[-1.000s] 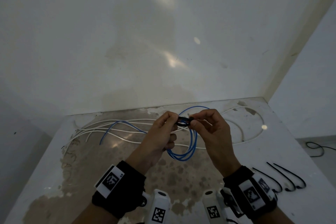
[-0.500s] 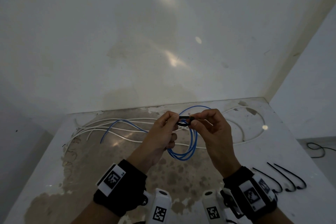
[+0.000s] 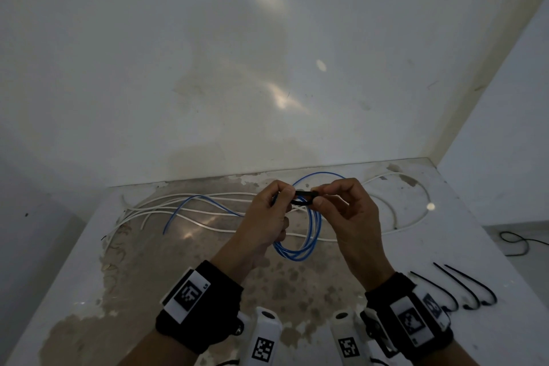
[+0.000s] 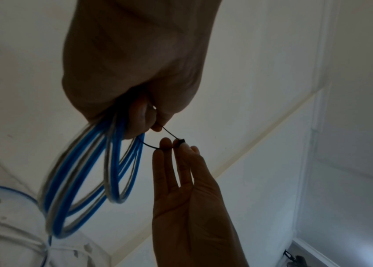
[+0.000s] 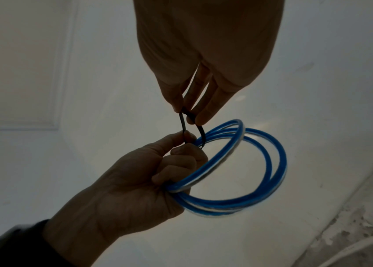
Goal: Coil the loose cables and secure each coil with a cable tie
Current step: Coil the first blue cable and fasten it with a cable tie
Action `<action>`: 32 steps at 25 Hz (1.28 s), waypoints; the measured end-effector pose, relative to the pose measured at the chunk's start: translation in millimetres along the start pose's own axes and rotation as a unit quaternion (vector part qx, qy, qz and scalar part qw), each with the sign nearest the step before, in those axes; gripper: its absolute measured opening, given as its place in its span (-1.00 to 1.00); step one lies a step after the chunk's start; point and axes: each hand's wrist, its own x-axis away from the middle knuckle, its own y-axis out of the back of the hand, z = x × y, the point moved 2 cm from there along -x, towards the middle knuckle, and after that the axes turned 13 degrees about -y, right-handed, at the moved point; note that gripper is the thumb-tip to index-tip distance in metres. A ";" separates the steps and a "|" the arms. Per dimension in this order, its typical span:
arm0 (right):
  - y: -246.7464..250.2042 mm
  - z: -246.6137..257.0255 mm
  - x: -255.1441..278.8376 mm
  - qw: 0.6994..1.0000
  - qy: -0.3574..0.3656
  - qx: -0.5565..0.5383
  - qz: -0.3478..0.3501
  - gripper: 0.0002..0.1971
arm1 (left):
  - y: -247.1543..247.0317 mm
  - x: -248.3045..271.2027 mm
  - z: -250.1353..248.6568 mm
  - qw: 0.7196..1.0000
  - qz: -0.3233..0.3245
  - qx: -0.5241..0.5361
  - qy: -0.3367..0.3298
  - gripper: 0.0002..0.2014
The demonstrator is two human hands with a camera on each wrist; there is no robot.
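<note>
Gripping blue cable coil point(image 3: 300, 235) in left hand point(image 3: 264, 223), both hands pinching black cable tie point(image 3: 304, 197), right hand point(image 3: 350, 217)

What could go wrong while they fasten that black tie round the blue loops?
The left hand holds the blue coil at one spot only, so the loops might spring apart. The cable tie is still a loose loop pinched by the right hand; it could slip free or miss a strand.

left hand point(image 4: 135, 59) grips blue coil point(image 4: 85, 180) | right hand point(image 4: 190, 207) pinches cable tie point(image 4: 171, 137)
</note>
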 end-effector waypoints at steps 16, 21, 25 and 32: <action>4.7 0.6 11.5 1.000 -0.004 0.017 0.008 -0.84 | -4.1 13.3 -1.0 0.999 -0.002 -0.027 -0.028 -0.74; 10.6 2.2 17.9 1.000 -0.004 0.000 0.004 -0.86 | -11.3 17.6 0.4 0.999 -0.011 -0.022 -0.033 -0.74; 16.4 2.5 21.9 1.000 -0.005 0.004 0.016 -0.84 | -17.1 21.4 1.2 0.999 -0.005 -0.033 -0.036 -0.73; 32.3 11.4 27.7 0.992 0.040 0.118 0.024 -0.75 | -34.0 26.0 -0.4 0.986 0.003 -0.125 -0.112 -0.74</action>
